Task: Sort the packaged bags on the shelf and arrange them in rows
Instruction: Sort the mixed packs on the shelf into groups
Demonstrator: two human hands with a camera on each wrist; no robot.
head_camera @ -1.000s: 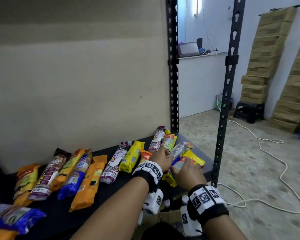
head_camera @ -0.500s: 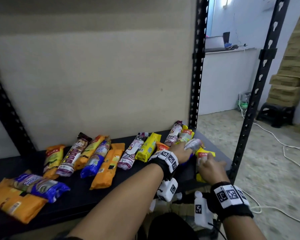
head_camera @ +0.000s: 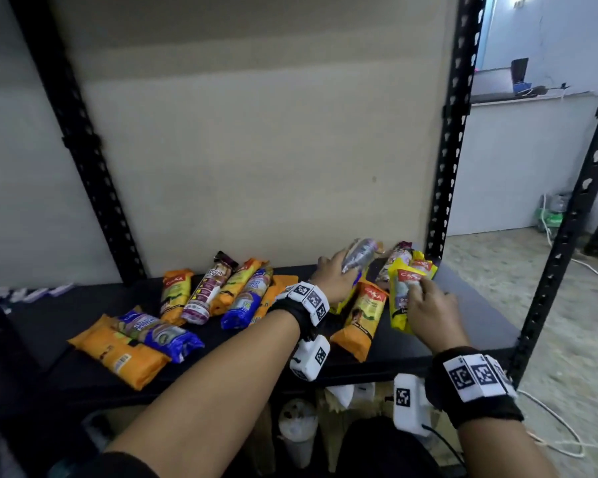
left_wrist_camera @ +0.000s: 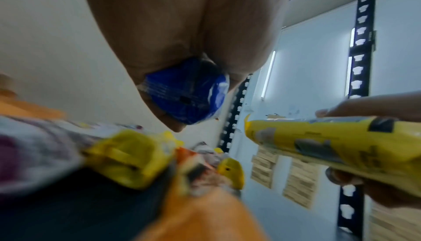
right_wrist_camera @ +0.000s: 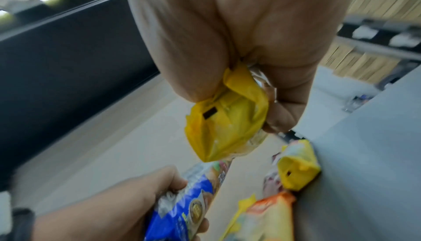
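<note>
Far left on the black shelf (head_camera: 83,381), an orange pack (head_camera: 118,357) lies under a blue one (head_camera: 159,334). Next, a row of packs (head_camera: 218,293) leans toward the back panel. My left hand (head_camera: 332,281) grips a blue-ended bag (head_camera: 358,258), lifted off the shelf. An orange Casa pack (head_camera: 361,319) lies below it. My right hand (head_camera: 432,310) clamps a yellow bag (head_camera: 403,298); whether it touches the shelf is unclear.

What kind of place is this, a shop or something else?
Probably a storeroom or small warehouse, not a shop floor. A black metal rack with slotted uprights holds packaged bags on a bare shelf, stacked cardboard boxes stand against the wall, and a loose white cable lies on the floor.
</note>
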